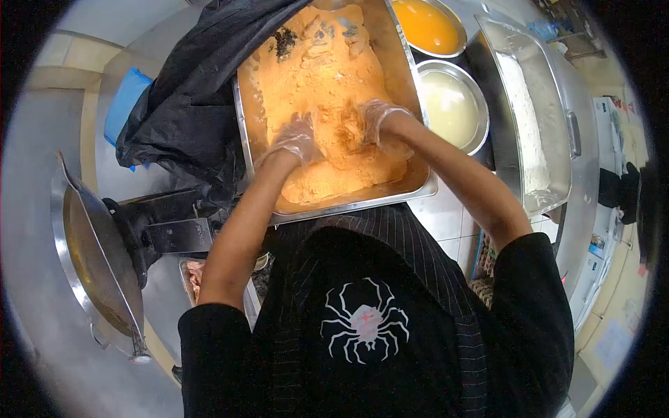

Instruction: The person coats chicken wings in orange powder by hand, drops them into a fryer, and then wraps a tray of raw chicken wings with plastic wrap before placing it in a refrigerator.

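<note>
Both of my hands wear clear plastic gloves and are sunk into orange, flour-like powder [327, 83] in a large metal tray [334, 210]. My left hand [300, 139] is in the left middle of the powder, its fingers mostly buried. Across from it, my right hand [382, 124] presses into the powder, beside a darker, disturbed patch between the two. Powder hides the fingers of both hands, so whether they grip anything does not show. A small heap of black specks [283, 43] lies on the powder toward the far left.
Right of the tray stand a bowl of orange liquid [428, 26] and a bowl of pale yellow liquid [446, 104]. Beyond them is a deep metal pan [516, 125] with white powder. Black plastic [188, 104] overhangs the tray's left side. A large wok [97, 258] stands at left.
</note>
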A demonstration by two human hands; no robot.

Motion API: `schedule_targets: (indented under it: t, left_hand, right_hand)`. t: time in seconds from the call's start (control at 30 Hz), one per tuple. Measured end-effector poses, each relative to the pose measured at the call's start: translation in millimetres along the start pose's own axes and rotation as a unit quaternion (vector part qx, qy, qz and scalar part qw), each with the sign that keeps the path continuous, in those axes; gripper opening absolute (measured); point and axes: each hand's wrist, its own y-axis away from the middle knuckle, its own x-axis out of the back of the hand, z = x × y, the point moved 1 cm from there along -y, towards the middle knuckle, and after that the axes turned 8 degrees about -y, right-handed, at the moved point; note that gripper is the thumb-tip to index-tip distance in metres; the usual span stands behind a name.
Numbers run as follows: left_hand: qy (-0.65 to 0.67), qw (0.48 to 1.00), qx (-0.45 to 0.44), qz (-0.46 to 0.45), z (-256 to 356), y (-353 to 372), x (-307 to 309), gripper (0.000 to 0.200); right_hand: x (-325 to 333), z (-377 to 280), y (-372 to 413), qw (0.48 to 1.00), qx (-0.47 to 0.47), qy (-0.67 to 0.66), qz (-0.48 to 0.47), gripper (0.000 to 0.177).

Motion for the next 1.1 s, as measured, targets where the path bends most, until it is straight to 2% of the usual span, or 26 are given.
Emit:
schedule_targets:
  t: [0.07,0.1,0.13,0.17,0.23,0.27,0.3,0.33,0.37,0.4,0.43,0.47,0.5,0.57,0.6,0.63,0.67,0.7,0.73,0.8,0.83,0.9,0.93,1.0,1.03,1.1]
  left_hand:
    - [-0.023,1.000,0.012,-0.015,28.0,2.8,-9.7,0.089]
    - [-0.046,0.998,0.026,-0.027,35.5,2.9,-16.3,0.093]
    - [0.003,0.993,0.080,0.088,38.1,-19.3,-49.2,0.079]
    - [0.006,0.993,0.081,0.086,36.4,-23.9,-43.5,0.079]
    - [0.089,0.993,0.033,0.071,34.4,-19.0,-35.1,0.064]
    - [0.079,0.983,0.044,0.163,32.6,-25.3,-48.7,0.061]
    - [0.078,0.982,0.045,0.166,27.9,-25.8,-44.6,0.061]
    - [0.091,0.989,0.019,0.114,24.0,-25.0,-38.0,0.061]
    - [0.103,0.993,-0.007,0.063,20.8,-24.6,-30.1,0.061]
    - [0.102,0.992,-0.008,0.069,17.8,-20.1,-19.7,0.061]
    - [0.090,0.995,-0.017,0.031,14.8,-13.5,-9.9,0.054]
    - [0.079,0.997,-0.025,-0.007,11.5,-7.0,-0.4,0.048]
    - [0.078,0.997,-0.023,-0.005,7.6,-6.8,8.6,0.048]
    - [0.157,0.981,-0.017,-0.113,2.6,-8.2,17.7,0.046]
    - [0.155,0.981,-0.018,-0.116,-1.2,-1.9,21.1,0.046]
    - [0.320,0.941,0.003,-0.107,-6.8,6.7,23.7,0.048]
    - [0.476,0.874,0.025,-0.094,-10.0,13.8,23.1,0.051]
    - [0.476,0.874,0.026,-0.096,-10.2,18.5,18.7,0.051]
    - [0.562,0.825,0.035,-0.035,-11.1,22.3,14.6,0.049]
    - [0.609,0.788,0.074,-0.046,-21.0,14.8,14.4,0.048]
    - [0.611,0.787,0.074,-0.045,-25.8,3.0,13.0,0.048]
    - [0.448,0.884,0.128,-0.022,-31.6,-13.9,3.8,0.058]
    - [0.450,0.883,0.129,-0.022,-31.1,-5.8,13.9,0.058]
    - [0.318,0.943,0.100,-0.001,-32.5,6.5,36.4,0.065]
    - [0.318,0.943,0.100,0.000,-32.9,1.4,29.8,0.065]
    - [0.270,0.956,-0.006,0.115,-30.3,-9.1,14.4,0.065]
  right_hand:
    - [-21.9,-13.6,-4.8,0.996,-0.027,0.072,0.055,0.077]
    - [-38.2,-27.1,-9.4,0.996,-0.026,0.075,0.051,0.077]
    - [-54.5,-37.1,-14.9,0.985,-0.097,0.015,0.139,0.081]
    - [-73.3,-27.9,-32.0,0.981,-0.088,0.012,0.173,0.080]
    - [-111.0,-8.9,-66.6,0.968,-0.069,0.007,0.241,0.079]
    - [-124.9,8.7,-91.9,0.950,-0.050,0.241,0.193,0.076]
    - [-122.9,12.1,-90.6,0.921,-0.044,0.352,0.163,0.074]
    - [-111.8,8.1,-80.1,0.877,-0.033,0.459,0.137,0.072]
    - [-96.9,10.7,-64.8,0.962,-0.014,0.196,0.189,0.063]
    - [-82.5,10.9,-55.6,0.976,-0.005,0.059,0.210,0.059]
    - [-71.3,14.3,-49.9,0.970,0.010,-0.080,0.231,0.056]
    - [-58.4,14.5,-50.9,0.986,0.061,-0.031,0.154,0.045]
    - [-50.5,14.3,-51.8,0.991,0.112,0.018,0.075,0.035]
    - [-23.3,5.9,-28.9,0.993,0.106,-0.030,0.046,0.032]
    - [-6.9,0.8,-13.1,0.992,0.097,-0.078,0.017,0.029]
    - [11.8,-5.4,3.4,0.992,0.097,-0.082,0.016,0.029]
    - [32.3,-10.8,19.3,0.996,0.017,-0.076,0.034,0.036]
    - [37.0,-9.9,20.5,0.996,-0.023,-0.072,0.042,0.040]
    - [40.7,-7.7,20.6,0.994,-0.062,-0.068,0.050,0.044]
    - [44.8,15.8,2.3,0.992,-0.091,-0.003,0.092,0.041]
    - [41.0,28.4,-7.3,0.992,-0.091,-0.001,0.091,0.041]
    - [30.0,47.6,-22.0,0.995,-0.025,0.027,0.094,0.036]
    - [28.1,42.5,-12.9,0.995,-0.024,0.028,0.093,0.036]
    - [18.7,30.7,9.9,0.972,0.020,-0.145,0.183,0.031]
    - [14.1,27.5,14.0,0.972,0.020,-0.144,0.183,0.031]
    - [9.2,22.1,18.2,0.969,-0.008,-0.050,0.240,0.030]
